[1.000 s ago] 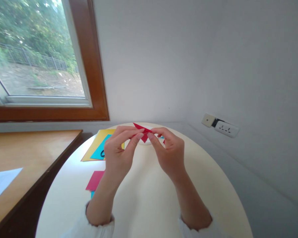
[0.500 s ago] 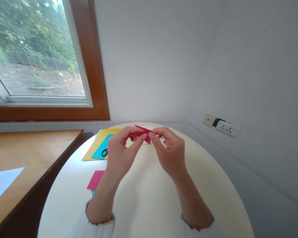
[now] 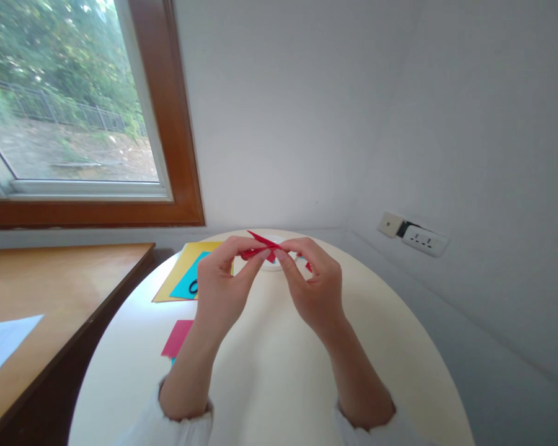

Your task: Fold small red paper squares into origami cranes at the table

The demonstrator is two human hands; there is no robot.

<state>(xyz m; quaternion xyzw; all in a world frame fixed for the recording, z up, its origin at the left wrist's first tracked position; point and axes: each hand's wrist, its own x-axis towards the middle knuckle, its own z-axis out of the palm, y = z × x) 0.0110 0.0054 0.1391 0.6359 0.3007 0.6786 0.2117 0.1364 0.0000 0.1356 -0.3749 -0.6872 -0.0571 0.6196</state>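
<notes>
A piece of folded red paper [image 3: 263,240] is held up between my two hands, over the far part of the round table. My left hand [image 3: 227,272] pinches its left side between thumb and fingers. On the paper's right side, my right hand [image 3: 312,279] closes thumb and index finger. One pointed flap sticks up to the left, and a smaller flap hangs below the thumbs. Behind the paper is a white round dish [image 3: 275,267], mostly covered by my hands. Some small red bits [image 3: 309,267] show beside my right fingers.
Yellow paper [image 3: 167,290] and blue paper [image 3: 183,286] lie left on the cream round table [image 3: 279,384], with black-handled scissors [image 3: 193,286] partly behind my left hand. Pink paper squares [image 3: 177,337] rest nearer. A wooden desk [image 3: 65,279] stands left; a wall socket [image 3: 425,240] is right.
The pointed flap of the red paper stands a little higher, and less of the lower flap shows. Both hands keep their pinch; the view has shifted slightly.
</notes>
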